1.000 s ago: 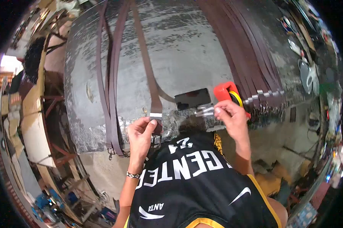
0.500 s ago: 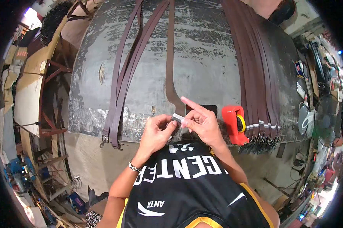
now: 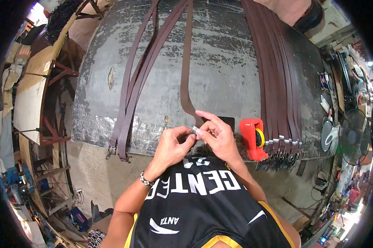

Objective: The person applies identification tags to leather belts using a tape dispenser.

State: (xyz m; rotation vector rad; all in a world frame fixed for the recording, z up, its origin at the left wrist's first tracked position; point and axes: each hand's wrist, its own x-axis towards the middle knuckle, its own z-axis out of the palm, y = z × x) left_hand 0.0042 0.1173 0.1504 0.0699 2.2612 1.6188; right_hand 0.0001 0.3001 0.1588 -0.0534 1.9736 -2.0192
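A long brown strap (image 3: 186, 74) runs down the table toward me, and its near end bends in between my hands. My left hand (image 3: 170, 144) pinches the tip of that end between thumb and fingers. A small whitish piece (image 3: 196, 129), possibly tape or a label, lies across the strap there. My right hand (image 3: 217, 134) has its thumb on this piece, fingers behind the strap and index finger stretched along it. The exact grip is partly hidden by the fingers. Right of my hands stands a red tape dispenser (image 3: 248, 138) with a yellow-cored roll (image 3: 259, 137).
Several brown straps (image 3: 273, 78) with white bands and metal clasps lie along the right of the dark table (image 3: 223, 87). More straps (image 3: 132, 82) lie on the left. A black flat object (image 3: 228, 122) is behind my right hand. A fan (image 3: 351, 136) stands far right.
Less of the whitish piece shows now, and my right thumb covers more of the strap end. My hands stay close together; the whole view has shifted slightly.
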